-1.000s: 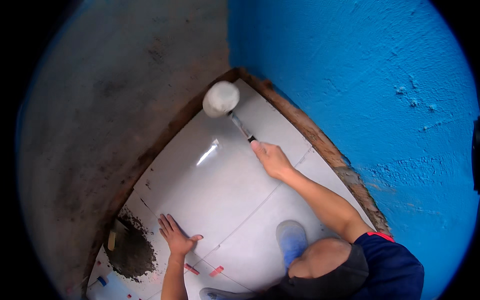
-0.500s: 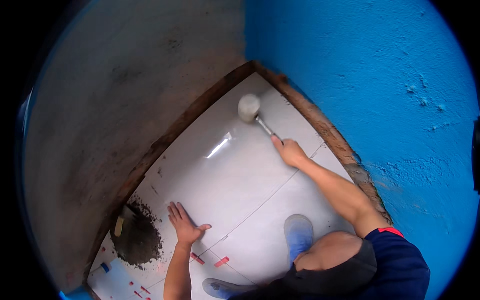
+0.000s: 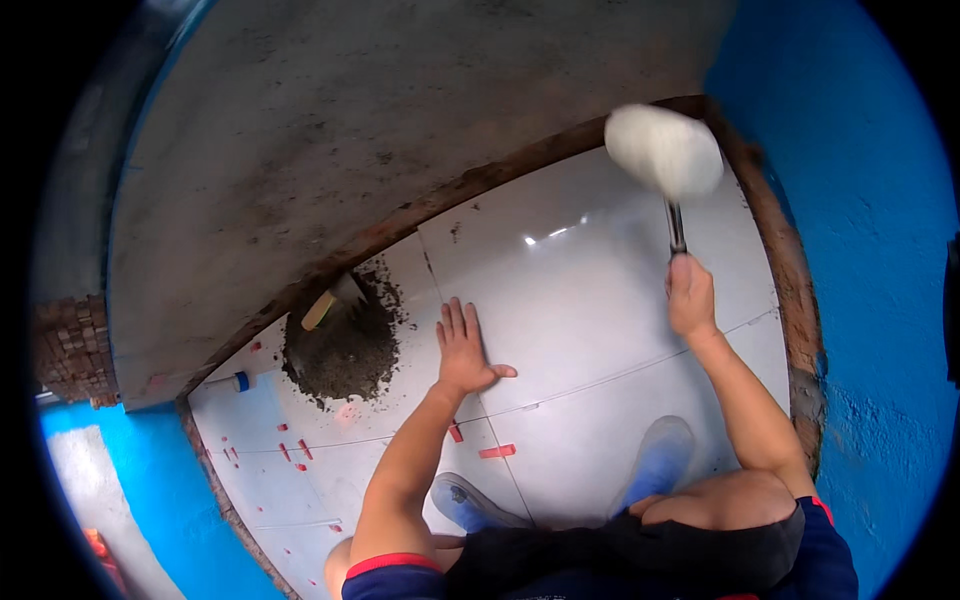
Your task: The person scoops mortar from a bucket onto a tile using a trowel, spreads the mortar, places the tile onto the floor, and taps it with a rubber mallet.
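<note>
My right hand (image 3: 691, 300) is closed round the handle of a white-headed rubber mallet (image 3: 664, 152). The mallet's head is raised near the far right corner and slightly blurred. Below it lies a large, glossy pale floor tile (image 3: 580, 290). My left hand (image 3: 462, 352) rests flat on the tiles at this tile's left side, fingers spread and thumb pointing right. Left of that hand, a heap of dark mortar (image 3: 345, 350) sits on the tiles, with a trowel (image 3: 320, 309) with a yellowish handle stuck in it.
Red tile spacers (image 3: 497, 452) lie along the joints and over the left tiles. A blue roll (image 3: 240, 381) stands near the left edge. A grey wall (image 3: 400, 110) and a blue wall (image 3: 880, 300) border the floor, with a rough gap along them. Bricks (image 3: 75, 350) are stacked far left.
The mallet has been lifted off the tile toward me, its head now looking larger. My left hand stays flat on the floor. The view has turned left, showing more of that side.
</note>
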